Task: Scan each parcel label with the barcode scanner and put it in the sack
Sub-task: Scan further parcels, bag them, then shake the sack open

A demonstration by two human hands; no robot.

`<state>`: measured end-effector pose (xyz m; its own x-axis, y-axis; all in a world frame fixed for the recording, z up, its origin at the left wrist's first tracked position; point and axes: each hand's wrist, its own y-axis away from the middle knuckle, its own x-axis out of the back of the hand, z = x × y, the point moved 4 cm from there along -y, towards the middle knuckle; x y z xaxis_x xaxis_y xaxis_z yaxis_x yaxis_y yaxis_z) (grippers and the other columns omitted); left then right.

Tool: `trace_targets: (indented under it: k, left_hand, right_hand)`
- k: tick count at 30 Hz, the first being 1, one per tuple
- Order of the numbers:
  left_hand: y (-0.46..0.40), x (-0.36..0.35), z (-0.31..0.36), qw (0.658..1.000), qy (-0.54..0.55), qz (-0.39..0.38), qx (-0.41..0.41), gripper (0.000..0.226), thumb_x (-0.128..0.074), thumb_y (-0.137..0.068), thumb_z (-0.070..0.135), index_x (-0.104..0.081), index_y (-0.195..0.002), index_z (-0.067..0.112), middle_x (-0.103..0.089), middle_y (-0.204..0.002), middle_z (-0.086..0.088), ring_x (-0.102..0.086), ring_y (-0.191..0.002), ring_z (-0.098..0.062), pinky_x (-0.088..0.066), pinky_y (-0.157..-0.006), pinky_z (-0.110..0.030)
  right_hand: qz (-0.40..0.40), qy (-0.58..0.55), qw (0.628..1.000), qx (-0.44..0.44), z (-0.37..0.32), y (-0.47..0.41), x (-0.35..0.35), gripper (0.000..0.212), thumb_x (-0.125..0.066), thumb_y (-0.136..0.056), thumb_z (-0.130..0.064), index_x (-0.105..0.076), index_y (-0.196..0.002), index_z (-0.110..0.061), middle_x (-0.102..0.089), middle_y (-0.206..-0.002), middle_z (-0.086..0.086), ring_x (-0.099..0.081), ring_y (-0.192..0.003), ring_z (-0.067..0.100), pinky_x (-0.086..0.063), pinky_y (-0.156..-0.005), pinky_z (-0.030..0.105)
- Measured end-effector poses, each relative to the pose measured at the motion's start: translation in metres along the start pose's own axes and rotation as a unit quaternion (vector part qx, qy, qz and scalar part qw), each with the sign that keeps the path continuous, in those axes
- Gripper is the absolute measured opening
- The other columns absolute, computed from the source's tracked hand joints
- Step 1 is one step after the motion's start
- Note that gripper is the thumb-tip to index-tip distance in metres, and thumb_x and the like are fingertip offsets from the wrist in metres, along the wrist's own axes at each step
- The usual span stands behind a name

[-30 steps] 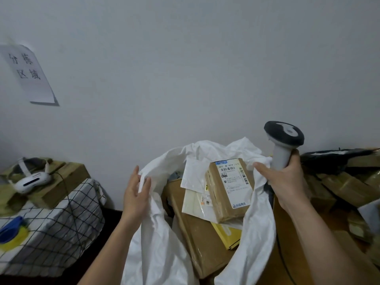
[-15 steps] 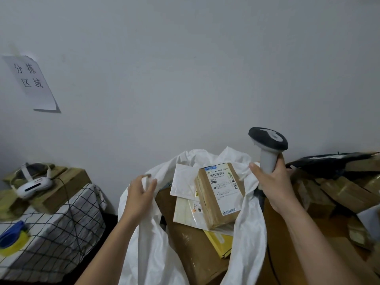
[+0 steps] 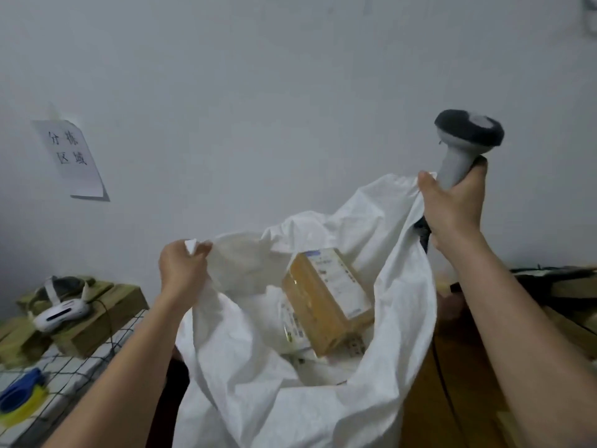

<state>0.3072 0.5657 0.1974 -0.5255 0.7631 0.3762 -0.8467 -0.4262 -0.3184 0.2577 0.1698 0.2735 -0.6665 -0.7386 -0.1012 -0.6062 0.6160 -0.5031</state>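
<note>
A white woven sack (image 3: pixel 258 383) stands open in front of me. My left hand (image 3: pixel 182 270) grips its left rim in a fist. My right hand (image 3: pixel 454 208) holds the grey and black barcode scanner (image 3: pixel 465 140) upright by its handle and also pinches the sack's right rim, lifted high. Inside the sack a brown cardboard parcel (image 3: pixel 323 308) with a white label lies tilted on top of flat white and yellow parcels (image 3: pixel 292 324).
At the left, a checked cloth (image 3: pixel 64 367) carries cardboard boxes (image 3: pixel 106 312), a white headset (image 3: pixel 61 313) and a blue and yellow thing (image 3: pixel 19 396). More brown parcels (image 3: pixel 568 295) lie at the right. A paper sign (image 3: pixel 72 156) hangs on the wall.
Both hands have pulled the sack's rim upward, the right hand much higher with the scanner. The brown parcel has sunk deeper into the sack.
</note>
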Motion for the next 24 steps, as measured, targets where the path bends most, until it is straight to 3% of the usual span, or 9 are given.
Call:
trace_targets:
  k: [3, 7, 11, 15, 17, 21, 24]
  left_hand:
    - [-0.014, 0.016, 0.028, 0.991, 0.076, 0.102, -0.034, 0.033, -0.059, -0.095, 0.022, -0.047, -0.067, 0.01, -0.041, -0.062, -0.005, -0.037, -0.055, -0.017, -0.032, -0.053, -0.031]
    - [-0.007, 0.009, 0.017, 0.992, 0.063, 0.108, -0.022, 0.032, -0.057, -0.097, 0.021, -0.046, -0.07, 0.009, -0.04, -0.062, -0.001, -0.039, -0.06, -0.018, -0.032, -0.054, -0.03]
    - [-0.02, 0.03, 0.048, 0.977, 0.102, 0.17, -0.082, 0.033, -0.056, -0.097, 0.021, -0.043, -0.068, 0.014, -0.038, -0.061, 0.002, -0.035, -0.056, -0.011, -0.032, -0.054, -0.027]
    - [-0.006, 0.01, 0.032, 0.99, 0.045, 0.112, -0.07, 0.033, -0.056, -0.098, 0.019, -0.043, -0.069, 0.01, -0.037, -0.058, 0.0, -0.034, -0.054, -0.015, -0.032, -0.047, -0.023]
    - [-0.003, 0.009, 0.023, 0.991, 0.06, 0.105, -0.053, 0.038, -0.056, -0.098, 0.019, -0.039, -0.065, 0.014, -0.036, -0.059, -0.001, -0.033, -0.055, -0.016, -0.031, -0.048, -0.025]
    - [-0.024, 0.031, 0.052, 0.975, 0.109, 0.16, -0.107, 0.038, -0.058, -0.096, 0.024, -0.04, -0.062, 0.023, -0.04, -0.059, 0.005, -0.035, -0.053, -0.007, -0.033, -0.052, -0.026]
    - [-0.013, 0.009, 0.028, 0.989, 0.062, 0.111, -0.077, 0.04, -0.058, -0.096, 0.02, -0.04, -0.061, 0.014, -0.039, -0.057, -0.001, -0.037, -0.052, -0.013, -0.031, -0.056, -0.031]
  right_hand:
    - [0.054, -0.03, 0.997, 0.044, -0.008, -0.005, 0.006, 0.061, -0.064, -0.088, -0.017, -0.033, -0.14, -0.017, -0.05, -0.123, -0.006, -0.055, -0.1, 0.0, -0.045, -0.084, 0.008]
    - [0.019, -0.021, 0.999, 0.032, -0.003, -0.002, 0.001, 0.057, -0.064, -0.088, -0.017, -0.035, -0.137, -0.015, -0.05, -0.113, -0.012, -0.054, -0.093, -0.008, -0.047, -0.088, 0.013]
    - [0.085, -0.063, 0.99, 0.092, -0.023, -0.011, 0.005, 0.062, -0.064, -0.088, -0.012, -0.027, -0.138, -0.016, -0.042, -0.119, -0.019, -0.048, -0.099, -0.026, -0.039, -0.087, 0.003]
    - [0.033, -0.039, 0.997, 0.065, -0.008, -0.004, -0.011, 0.064, -0.064, -0.088, -0.015, -0.03, -0.143, -0.01, -0.049, -0.126, -0.006, -0.053, -0.101, -0.006, -0.042, -0.087, 0.005]
    - [0.011, -0.036, 0.997, 0.063, -0.006, 0.001, -0.017, 0.06, -0.065, -0.088, -0.015, -0.033, -0.139, -0.014, -0.051, -0.118, -0.01, -0.054, -0.094, -0.01, -0.042, -0.081, 0.003]
    - [0.087, -0.053, 0.988, 0.114, -0.027, -0.012, -0.014, 0.067, -0.065, -0.087, -0.013, -0.026, -0.142, -0.012, -0.043, -0.128, -0.009, -0.047, -0.102, -0.023, -0.038, -0.093, 0.006]
    - [0.043, -0.029, 0.995, 0.083, -0.01, -0.001, -0.025, 0.068, -0.065, -0.088, -0.014, -0.028, -0.145, -0.008, -0.046, -0.132, -0.004, -0.052, -0.108, -0.008, -0.041, -0.092, 0.007]
